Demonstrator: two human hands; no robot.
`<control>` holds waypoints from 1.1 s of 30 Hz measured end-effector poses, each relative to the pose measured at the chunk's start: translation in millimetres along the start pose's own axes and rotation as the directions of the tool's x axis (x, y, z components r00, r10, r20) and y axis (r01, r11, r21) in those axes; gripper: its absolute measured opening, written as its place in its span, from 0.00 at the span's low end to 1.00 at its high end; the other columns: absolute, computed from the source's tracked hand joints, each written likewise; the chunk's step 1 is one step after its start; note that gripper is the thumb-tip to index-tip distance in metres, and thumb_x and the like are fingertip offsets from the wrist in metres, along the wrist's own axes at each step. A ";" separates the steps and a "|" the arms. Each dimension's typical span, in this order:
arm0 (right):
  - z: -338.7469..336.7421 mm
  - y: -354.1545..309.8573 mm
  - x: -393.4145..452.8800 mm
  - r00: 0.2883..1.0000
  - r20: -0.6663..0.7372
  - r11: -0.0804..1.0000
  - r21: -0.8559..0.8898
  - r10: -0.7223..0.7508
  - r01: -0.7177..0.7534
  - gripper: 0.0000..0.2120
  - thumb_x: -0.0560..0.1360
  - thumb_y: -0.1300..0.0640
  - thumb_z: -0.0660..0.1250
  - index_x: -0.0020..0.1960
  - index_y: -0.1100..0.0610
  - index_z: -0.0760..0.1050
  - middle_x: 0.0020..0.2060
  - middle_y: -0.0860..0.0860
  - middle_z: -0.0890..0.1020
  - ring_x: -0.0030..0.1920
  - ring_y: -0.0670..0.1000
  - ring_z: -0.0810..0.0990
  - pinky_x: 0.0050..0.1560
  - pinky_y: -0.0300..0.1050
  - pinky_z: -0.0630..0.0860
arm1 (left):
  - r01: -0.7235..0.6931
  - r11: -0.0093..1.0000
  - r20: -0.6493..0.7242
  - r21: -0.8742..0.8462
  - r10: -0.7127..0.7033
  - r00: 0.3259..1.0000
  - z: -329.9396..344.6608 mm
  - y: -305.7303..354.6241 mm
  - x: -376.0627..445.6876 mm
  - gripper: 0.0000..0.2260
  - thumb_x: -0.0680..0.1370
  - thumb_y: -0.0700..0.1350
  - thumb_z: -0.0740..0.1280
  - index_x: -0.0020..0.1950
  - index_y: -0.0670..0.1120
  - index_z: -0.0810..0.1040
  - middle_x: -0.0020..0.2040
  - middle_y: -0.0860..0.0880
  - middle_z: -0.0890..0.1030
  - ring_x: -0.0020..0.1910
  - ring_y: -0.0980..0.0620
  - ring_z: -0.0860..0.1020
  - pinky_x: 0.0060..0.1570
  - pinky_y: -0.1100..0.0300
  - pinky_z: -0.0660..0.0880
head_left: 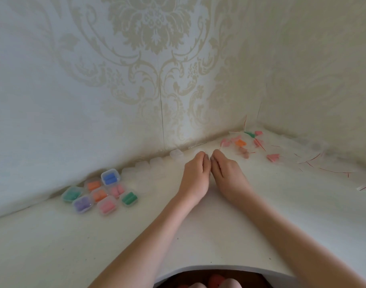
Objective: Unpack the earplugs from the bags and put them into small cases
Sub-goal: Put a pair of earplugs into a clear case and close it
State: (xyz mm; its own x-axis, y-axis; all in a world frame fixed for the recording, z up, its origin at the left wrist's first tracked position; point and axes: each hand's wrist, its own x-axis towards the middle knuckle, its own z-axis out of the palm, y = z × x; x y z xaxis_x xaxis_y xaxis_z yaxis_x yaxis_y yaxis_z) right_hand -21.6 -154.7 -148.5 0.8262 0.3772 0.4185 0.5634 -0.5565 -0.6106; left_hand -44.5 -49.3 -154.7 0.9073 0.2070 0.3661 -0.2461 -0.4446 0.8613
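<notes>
Both our hands, left (195, 175) and right (227, 173), meet fingertip to fingertip on the counter (281, 204), fingers curled; whether they pinch anything, we can't tell.

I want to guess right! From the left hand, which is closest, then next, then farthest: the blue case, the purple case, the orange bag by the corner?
1. Blue case, on the left hand's left, by the wall.
2. Orange bag, up right, past the right hand; close to the blue case's distance, so that ranking is unsure.
3. Purple case, far left, front of the pile.
</notes>
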 end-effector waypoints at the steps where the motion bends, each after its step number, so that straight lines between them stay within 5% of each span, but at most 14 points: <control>1: 0.7 0.6 0.6 1.000 -0.017 0.999 -0.038 0.018 -0.019 0.11 0.81 0.59 0.53 0.40 0.57 0.59 0.27 0.52 0.69 0.31 0.56 0.66 0.32 0.49 0.61 | -0.009 0.999 0.006 0.034 0.008 1.000 -0.9 0.8 -0.2 0.13 0.82 0.42 0.54 0.38 0.41 0.63 0.31 0.48 0.67 0.31 0.50 0.64 0.34 0.43 0.69; 6: 3.9 -1.3 0.1 0.995 -0.051 0.972 -0.216 0.086 -0.095 0.09 0.81 0.58 0.52 0.43 0.57 0.58 0.28 0.49 0.64 0.34 0.58 0.66 0.33 0.47 0.58 | -0.037 0.963 0.031 0.265 0.030 0.999 -4.8 6.5 1.2 0.14 0.82 0.40 0.53 0.36 0.47 0.60 0.33 0.50 0.67 0.31 0.51 0.65 0.34 0.55 0.61; 11: -2.2 2.3 7.3 0.968 -0.185 0.975 -0.107 0.171 -0.193 0.03 0.79 0.62 0.53 0.46 0.58 0.63 0.34 0.55 0.73 0.37 0.60 0.72 0.34 0.48 0.63 | -0.078 0.908 0.062 0.412 0.057 0.996 -7.9 0.8 3.0 0.10 0.82 0.41 0.54 0.40 0.44 0.61 0.36 0.47 0.69 0.35 0.46 0.67 0.36 0.55 0.59; 16: -6.8 7.7 2.7 0.991 -0.134 0.980 -0.195 0.005 -0.032 0.03 0.79 0.61 0.56 0.48 0.60 0.64 0.37 0.56 0.74 0.36 0.61 0.71 0.33 0.50 0.64 | -0.049 0.926 0.044 0.374 0.035 0.998 -12.1 0.4 3.7 0.16 0.83 0.45 0.53 0.35 0.47 0.59 0.31 0.50 0.66 0.30 0.49 0.65 0.33 0.55 0.58; 21: -9.8 10.1 4.6 0.951 -0.079 0.902 -0.348 -0.298 0.254 0.06 0.72 0.64 0.61 0.41 0.57 0.75 0.50 0.53 0.79 0.43 0.56 0.78 0.28 0.41 0.65 | -0.142 0.899 0.035 0.414 0.140 0.990 -10.5 2.9 2.4 0.14 0.83 0.49 0.52 0.44 0.43 0.67 0.36 0.48 0.72 0.37 0.43 0.72 0.35 0.54 0.61; 25: -6.5 13.1 6.4 0.978 -0.089 0.881 -0.456 -0.188 0.128 0.07 0.72 0.65 0.66 0.47 0.58 0.81 0.64 0.53 0.76 0.57 0.57 0.78 0.33 0.43 0.66 | -0.345 0.830 0.028 0.439 0.372 0.928 -6.3 -1.5 0.2 0.15 0.82 0.48 0.53 0.46 0.39 0.70 0.38 0.41 0.76 0.35 0.40 0.74 0.32 0.54 0.63; 27: -6.0 11.7 7.4 0.999 -0.034 0.922 -0.387 -0.018 0.003 0.12 0.76 0.62 0.60 0.56 0.57 0.79 0.66 0.49 0.73 0.61 0.53 0.73 0.41 0.42 0.66 | -0.447 0.760 0.063 0.472 0.476 0.877 -1.9 -2.0 -1.7 0.19 0.80 0.50 0.50 0.48 0.37 0.74 0.36 0.41 0.77 0.33 0.40 0.75 0.29 0.55 0.66; 31: -8.7 4.9 5.8 0.993 -0.018 0.972 0.209 0.113 -0.107 0.14 0.74 0.65 0.58 0.45 0.47 0.75 0.35 0.44 0.76 0.35 0.41 0.73 0.38 0.38 0.68 | -0.547 0.722 0.076 0.424 0.573 0.816 4.1 3.7 -6.7 0.17 0.80 0.48 0.52 0.44 0.39 0.74 0.34 0.44 0.77 0.31 0.42 0.75 0.27 0.57 0.68; 33: -13.7 5.0 7.9 0.987 0.002 0.892 0.428 0.161 -0.147 0.20 0.76 0.68 0.59 0.61 0.49 0.74 0.40 0.43 0.80 0.38 0.37 0.78 0.41 0.29 0.73 | -0.477 0.814 -0.023 0.331 0.512 0.859 3.0 5.6 -7.2 0.13 0.80 0.48 0.55 0.44 0.42 0.72 0.33 0.48 0.74 0.30 0.46 0.73 0.29 0.59 0.64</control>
State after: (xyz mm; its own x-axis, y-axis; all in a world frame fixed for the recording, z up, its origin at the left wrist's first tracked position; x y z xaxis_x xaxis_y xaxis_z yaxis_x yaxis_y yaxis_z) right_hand -12.3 -164.6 -139.0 0.9062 0.2842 0.3132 0.3825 -0.2350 -0.8936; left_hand -51.5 -55.9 -153.5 0.6450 -0.0296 0.7636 -0.5200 -0.7493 0.4101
